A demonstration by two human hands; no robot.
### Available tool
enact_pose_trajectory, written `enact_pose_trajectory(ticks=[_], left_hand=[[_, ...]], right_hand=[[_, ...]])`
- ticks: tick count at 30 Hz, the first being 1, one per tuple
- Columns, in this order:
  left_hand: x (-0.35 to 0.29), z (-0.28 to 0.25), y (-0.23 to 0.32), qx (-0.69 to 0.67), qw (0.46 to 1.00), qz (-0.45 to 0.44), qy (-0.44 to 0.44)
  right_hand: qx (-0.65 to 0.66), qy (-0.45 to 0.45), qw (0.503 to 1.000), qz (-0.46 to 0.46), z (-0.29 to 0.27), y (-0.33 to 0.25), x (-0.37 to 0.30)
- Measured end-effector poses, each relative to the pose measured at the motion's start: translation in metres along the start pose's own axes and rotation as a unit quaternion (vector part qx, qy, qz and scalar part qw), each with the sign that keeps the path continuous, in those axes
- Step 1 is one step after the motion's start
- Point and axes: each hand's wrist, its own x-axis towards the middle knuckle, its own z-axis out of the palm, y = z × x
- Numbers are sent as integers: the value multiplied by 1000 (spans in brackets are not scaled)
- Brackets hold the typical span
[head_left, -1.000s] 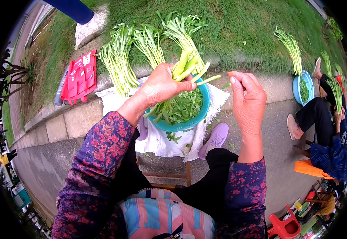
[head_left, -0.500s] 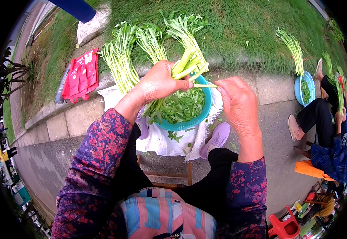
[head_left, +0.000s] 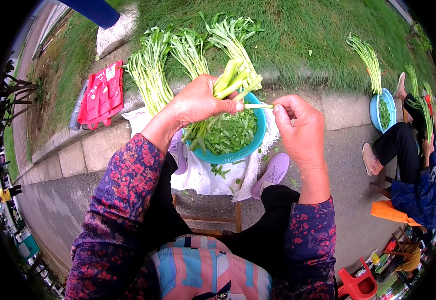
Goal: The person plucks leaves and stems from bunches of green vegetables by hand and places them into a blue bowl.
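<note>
Stems (head_left: pixel 226 82) pale green, bunched in left hand (head_left: pixel 197 103); 1 thinner stalk (head_left: pixel 259 106) sideways.

You cannot make out a single word or number clearly. On the red bag (head_left: pixel 100 97) to your left, you see white printing: a pale figure near the top and small marks lower down, too small to read. Across the upper of your right lilac shoe (head_left: pixel 277 170) run darker, letter-like lines that you cannot make out either.
</note>
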Motion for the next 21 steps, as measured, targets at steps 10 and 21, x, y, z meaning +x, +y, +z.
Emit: enact_pose_trajectory(ticks=[10,21], left_hand=[[-2,4,6,-111,994,12,16],[2,-1,-4,-205,978,19,16]], right_hand=[[260,37,955,136,7,-3,2],[452,140,862,182,-26,10,13]])
